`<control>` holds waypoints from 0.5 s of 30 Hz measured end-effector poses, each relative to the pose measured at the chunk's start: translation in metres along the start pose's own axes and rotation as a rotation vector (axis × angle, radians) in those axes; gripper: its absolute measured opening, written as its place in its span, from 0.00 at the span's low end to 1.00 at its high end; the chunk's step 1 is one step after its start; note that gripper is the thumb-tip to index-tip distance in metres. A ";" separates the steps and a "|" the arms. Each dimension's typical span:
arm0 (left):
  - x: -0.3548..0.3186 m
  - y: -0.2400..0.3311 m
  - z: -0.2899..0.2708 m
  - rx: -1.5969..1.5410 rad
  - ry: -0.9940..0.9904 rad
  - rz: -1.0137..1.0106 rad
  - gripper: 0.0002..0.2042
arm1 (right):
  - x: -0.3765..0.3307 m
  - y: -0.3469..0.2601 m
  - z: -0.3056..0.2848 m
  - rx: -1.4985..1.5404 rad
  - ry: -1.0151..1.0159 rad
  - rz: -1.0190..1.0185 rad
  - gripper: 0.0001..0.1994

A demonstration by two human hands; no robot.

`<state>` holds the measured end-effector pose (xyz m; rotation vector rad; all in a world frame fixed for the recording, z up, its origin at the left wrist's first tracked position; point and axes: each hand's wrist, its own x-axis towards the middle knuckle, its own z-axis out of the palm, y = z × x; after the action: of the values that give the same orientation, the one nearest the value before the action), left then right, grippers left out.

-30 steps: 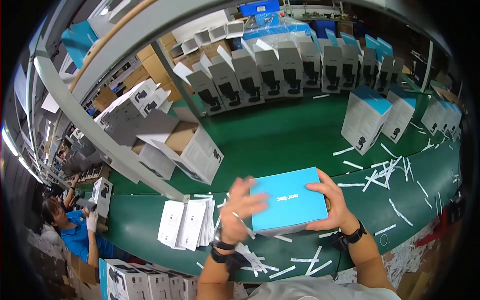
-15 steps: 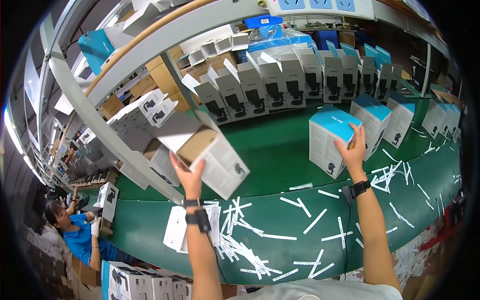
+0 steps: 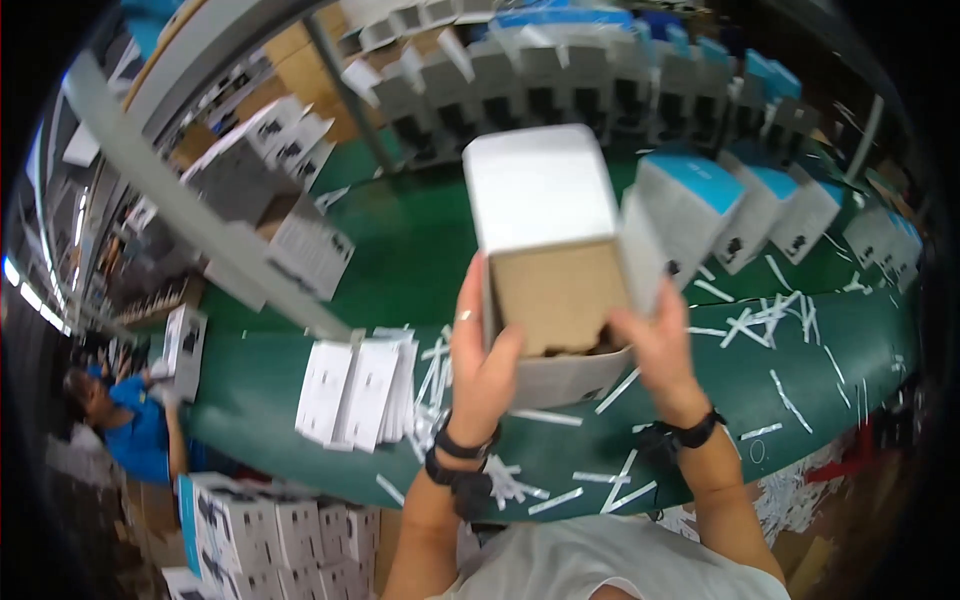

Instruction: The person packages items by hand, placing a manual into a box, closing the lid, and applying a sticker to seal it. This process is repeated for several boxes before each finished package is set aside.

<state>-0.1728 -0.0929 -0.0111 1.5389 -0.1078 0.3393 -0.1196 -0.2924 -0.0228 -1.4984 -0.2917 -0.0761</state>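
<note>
Holding a white carton [image 3: 565, 385] over the near-middle of the smooth green table [image 3: 420, 240]: rectangular, squared top opening, flat white flap [image 3: 545, 185] standing up at the back, matte brown cardboard [image 3: 560, 285] inside with a ragged dark gap along the front. Left hand [image 3: 480, 360] half curled on its left side, thumb at the rim, has hold of it. Right hand [image 3: 660, 345] half open at the front-right corner; blurred, can't tell if gripping. Carton contents below the cardboard hidden. Half a second ago, carton was farther left, right hand on a blue-topped box [image 3: 690, 200].
</note>
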 end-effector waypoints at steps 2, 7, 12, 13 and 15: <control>-0.005 0.028 0.011 -0.147 0.012 0.013 0.39 | -0.015 -0.021 -0.008 0.075 0.076 0.019 0.29; -0.012 -0.012 0.009 -0.234 -0.028 0.060 0.42 | -0.022 0.014 -0.013 0.167 0.075 0.059 0.30; -0.022 -0.021 -0.019 -0.199 -0.135 0.120 0.42 | -0.025 0.021 -0.030 0.078 -0.063 0.125 0.29; -0.026 -0.032 -0.043 -0.160 -0.169 0.053 0.40 | -0.030 0.014 -0.030 0.057 -0.052 0.205 0.29; -0.038 -0.050 -0.088 0.416 -0.001 0.015 0.35 | -0.041 0.010 -0.029 0.031 -0.030 0.286 0.28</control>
<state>-0.2077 -0.0114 -0.0733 1.9499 -0.0513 0.3890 -0.1526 -0.3253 -0.0439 -1.4972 -0.1001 0.1784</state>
